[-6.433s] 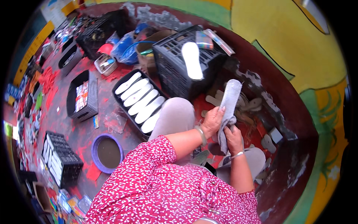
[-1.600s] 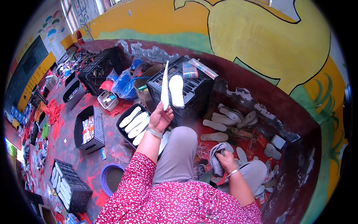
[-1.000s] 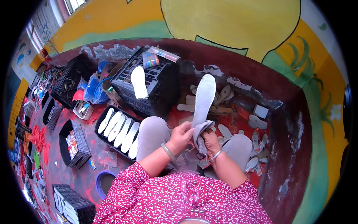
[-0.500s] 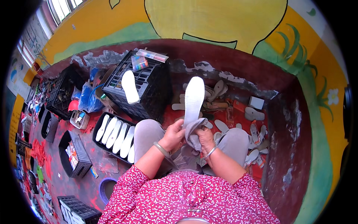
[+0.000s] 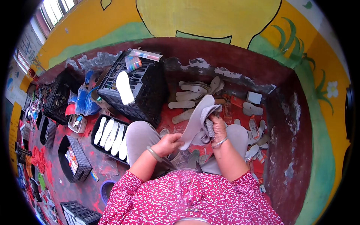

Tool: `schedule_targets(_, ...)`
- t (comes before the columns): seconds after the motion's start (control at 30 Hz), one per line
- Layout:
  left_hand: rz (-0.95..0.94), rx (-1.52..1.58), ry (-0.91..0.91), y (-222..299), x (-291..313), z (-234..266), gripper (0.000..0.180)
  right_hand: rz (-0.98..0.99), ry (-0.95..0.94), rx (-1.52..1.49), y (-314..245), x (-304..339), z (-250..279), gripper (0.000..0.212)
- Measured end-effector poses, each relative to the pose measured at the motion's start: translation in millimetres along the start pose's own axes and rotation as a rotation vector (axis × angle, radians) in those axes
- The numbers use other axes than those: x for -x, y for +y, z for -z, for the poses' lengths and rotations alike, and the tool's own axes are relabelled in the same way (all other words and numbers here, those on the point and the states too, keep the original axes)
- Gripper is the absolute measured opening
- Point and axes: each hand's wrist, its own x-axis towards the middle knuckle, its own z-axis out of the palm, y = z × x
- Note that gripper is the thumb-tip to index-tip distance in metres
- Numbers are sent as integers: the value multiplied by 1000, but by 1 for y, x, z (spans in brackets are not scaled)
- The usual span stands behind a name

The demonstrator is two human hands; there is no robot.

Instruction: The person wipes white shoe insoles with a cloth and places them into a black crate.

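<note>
Between my hands is a pale insole (image 5: 192, 122), tilted with its far end up and to the right. My left hand (image 5: 169, 144) pinches its near end. A crumpled grey cloth (image 5: 205, 129) lies against the insole's right side, and my right hand (image 5: 217, 129) is closed round it. Whether my right fingers also grip the insole is hidden by the cloth. Another white insole (image 5: 124, 88) rests on an upturned black crate (image 5: 144, 92). Left of my knee, a black basket (image 5: 96, 123) holds a row of white insoles (image 5: 111, 137).
Many loose insoles (image 5: 195, 90) lie on the red floor ahead and to the right, near a small white box (image 5: 254, 98). Patterned baskets (image 5: 80, 165) and a purple basin (image 5: 106, 189) stand at left. A low dark red wall (image 5: 232, 63) closes off the far side.
The insole has tipped from upright to slanting right. My left hand has moved down to its near end. The cloth, in my right hand, has risen along the insole's right side.
</note>
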Motion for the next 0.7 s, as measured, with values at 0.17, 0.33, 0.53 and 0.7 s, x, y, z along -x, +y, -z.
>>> schedule_targets(0.17,133,114,-70,5,10,3,25,78,38,-57,-16,4,-8,21)
schedule_targets(0.33,137,277,82,1,11,9,18,256,115,6,-19,7,-14,15)
schedule_targets(0.53,-311,946,510,27,4,36,20,89,58,153,2,-9,11,18)
schedule_targets(0.7,-485,1122,463,25,-8,3,41,-38,87,70,35,3,1,17)
